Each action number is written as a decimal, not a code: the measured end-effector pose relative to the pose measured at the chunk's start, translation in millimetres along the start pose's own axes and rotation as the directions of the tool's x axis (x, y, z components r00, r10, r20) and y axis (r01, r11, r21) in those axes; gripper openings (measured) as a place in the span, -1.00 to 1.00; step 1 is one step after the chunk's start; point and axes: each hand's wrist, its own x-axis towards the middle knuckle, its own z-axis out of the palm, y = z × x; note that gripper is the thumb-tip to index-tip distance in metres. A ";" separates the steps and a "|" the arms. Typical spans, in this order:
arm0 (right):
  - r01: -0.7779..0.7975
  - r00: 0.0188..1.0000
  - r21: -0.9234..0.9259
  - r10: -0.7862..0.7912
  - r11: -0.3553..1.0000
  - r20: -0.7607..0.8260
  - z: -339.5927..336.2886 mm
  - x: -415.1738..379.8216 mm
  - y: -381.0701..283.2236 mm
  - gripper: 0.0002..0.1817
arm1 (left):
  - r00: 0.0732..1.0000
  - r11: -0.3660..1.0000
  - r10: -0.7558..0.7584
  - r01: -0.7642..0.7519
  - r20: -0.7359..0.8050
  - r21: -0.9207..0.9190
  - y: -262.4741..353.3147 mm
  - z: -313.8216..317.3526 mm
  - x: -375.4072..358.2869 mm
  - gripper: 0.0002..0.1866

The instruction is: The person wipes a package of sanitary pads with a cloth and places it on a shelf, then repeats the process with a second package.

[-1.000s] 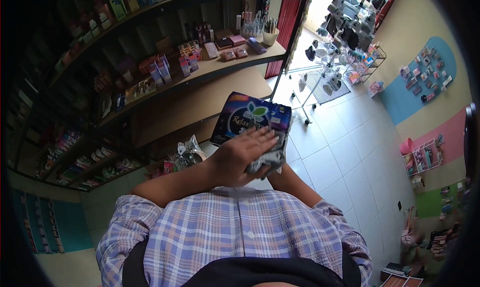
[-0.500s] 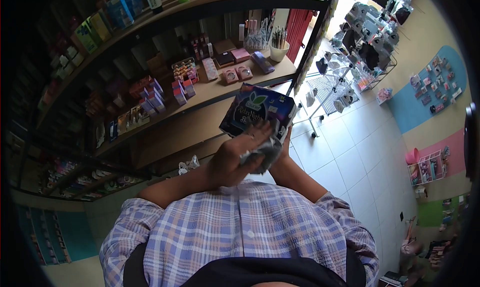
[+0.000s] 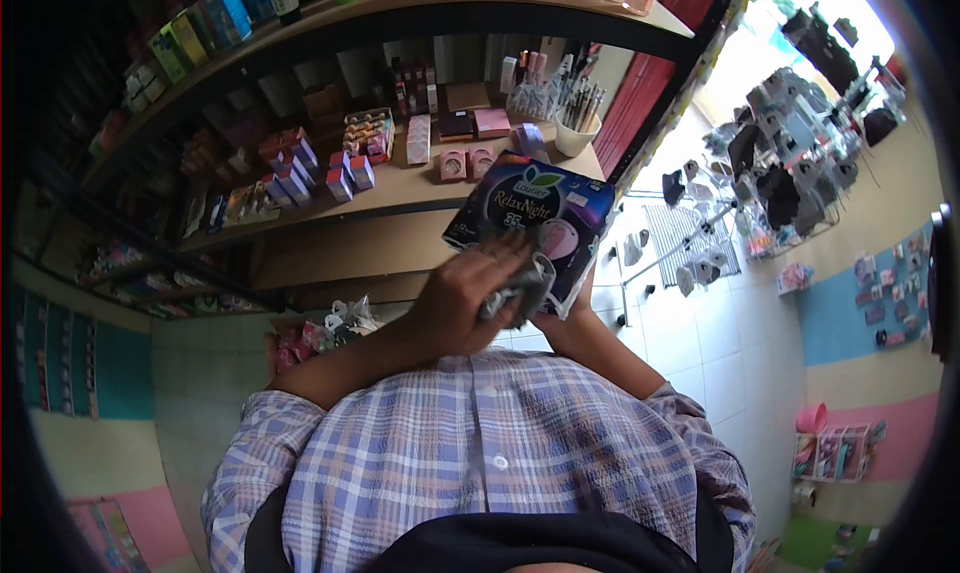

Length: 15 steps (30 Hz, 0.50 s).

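A dark blue and purple pack of sanitary pads [image 3: 545, 198], marked "Laurier RelaxNight 35", is held up in front of the lower shelf, its printed face tilted toward me. My right hand [image 3: 582, 303] grips it from behind at the lower right; most of those fingers are hidden by the pack. My left hand [image 3: 462, 291] is closed round a crumpled grey cloth [image 3: 537, 285]. Its fingertips and the cloth lie over the pack's lower front, and the fingers are slightly blurred.
Shelving [image 3: 420, 198] ahead carries small cosmetic boxes [image 3: 290, 178] and a white cup [image 3: 575, 133] of brushes. Bottles line the upper shelf. A wheeled rack [image 3: 690, 243] hung with grey and black items stands on the tiled floor to the right. Plastic-wrapped goods [image 3: 345, 323] sit low left.
The pack has turned so more of its front shows, and it sits slightly farther right. My left hand and cloth have shifted a little over its face. The camera view has moved too.
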 end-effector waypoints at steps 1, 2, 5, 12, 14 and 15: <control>-0.028 0.999 0.025 0.029 0.999 -0.030 -2.9 3.6 -4.7 -0.09 | 1.000 0.991 -0.006 0.007 0.005 -0.133 8.5 7.8 3.2 -0.49; -0.054 0.998 0.019 0.054 0.998 -0.023 -7.0 9.3 -9.2 -0.09 | 1.000 0.964 -0.011 0.013 0.011 -0.264 12.6 12.7 4.7 -0.47; -0.254 0.912 0.230 0.154 0.940 0.380 -42.8 29.1 -8.3 -0.10 | 0.961 0.439 -0.275 0.156 0.033 -0.885 -33.3 40.0 -41.5 -0.55; -0.482 0.865 0.309 0.502 0.820 0.019 -21.4 27.0 -1.8 -0.59 | 0.653 -0.078 -0.747 -0.271 -0.124 -0.959 -78.8 -33.9 -37.1 -0.61; -0.487 0.873 0.185 0.477 0.853 0.100 -15.7 27.0 3.9 -0.20 | 0.637 0.240 -0.762 0.115 -0.114 -0.964 -100.5 -28.9 -61.7 -0.61; -0.485 0.872 0.113 0.469 0.867 0.140 -10.0 24.7 8.4 -0.22 | 0.535 0.330 -0.833 0.274 -0.142 -0.903 -84.1 -15.3 -47.4 -0.62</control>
